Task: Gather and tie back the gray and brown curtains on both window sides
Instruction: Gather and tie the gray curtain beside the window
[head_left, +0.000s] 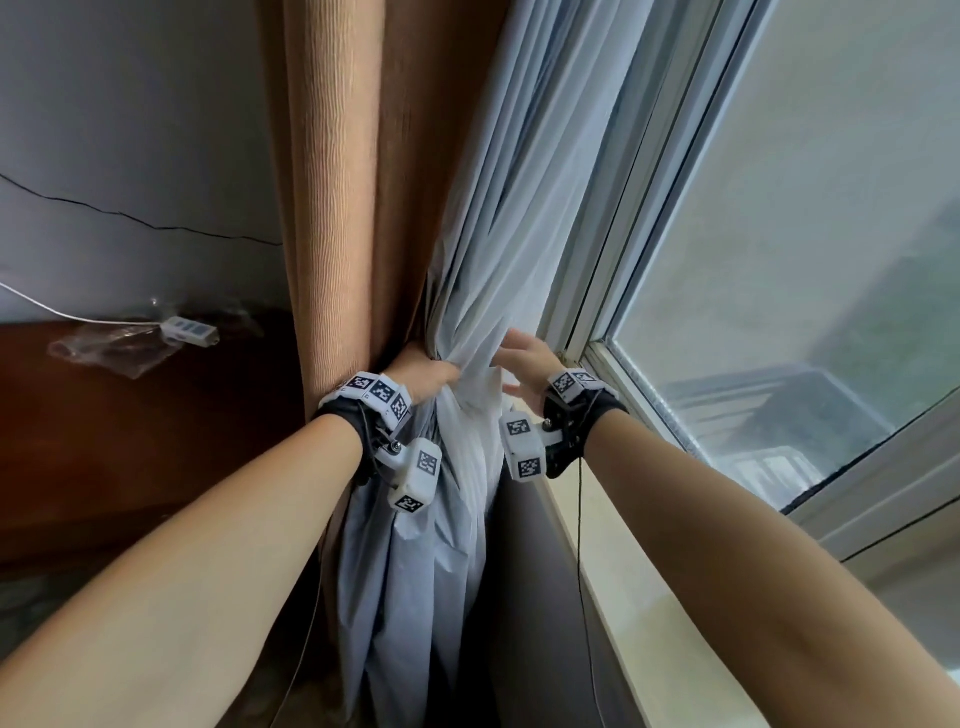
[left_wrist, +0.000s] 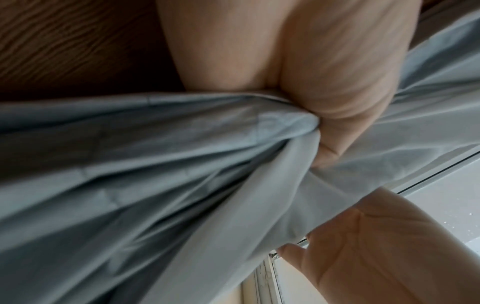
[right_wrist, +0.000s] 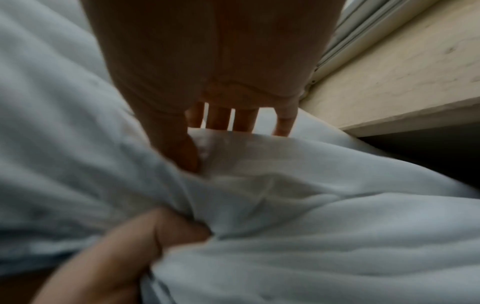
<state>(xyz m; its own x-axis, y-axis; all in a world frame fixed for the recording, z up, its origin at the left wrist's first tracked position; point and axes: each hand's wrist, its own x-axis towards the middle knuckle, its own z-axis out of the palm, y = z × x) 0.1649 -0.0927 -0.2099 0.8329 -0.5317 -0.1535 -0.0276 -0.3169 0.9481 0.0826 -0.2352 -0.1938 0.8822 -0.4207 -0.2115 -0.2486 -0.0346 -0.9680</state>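
Both hands are working the thin gray fabric curtain (head_left: 483, 270): left hand (head_left: 426, 376) fingers clenching its gathered folds, right hand (head_left: 524, 364) fingers spread against it, ribbed brown curtain (head_left: 332, 182) hanging just beside.

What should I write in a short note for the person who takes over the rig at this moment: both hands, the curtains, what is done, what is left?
Left hand: grips the gathered gray curtain in a fist at the level of the sill.
Right hand: open, fingers spread, touching the window side of the same bunch.
Brown curtain: hangs in folds left of the gray one, against the left wrist; neither hand holds it.
Done: gray curtain on this side mostly gathered.
Left: take in the brown curtain, tie both back. No tie-back is visible. The other window side is out of view.
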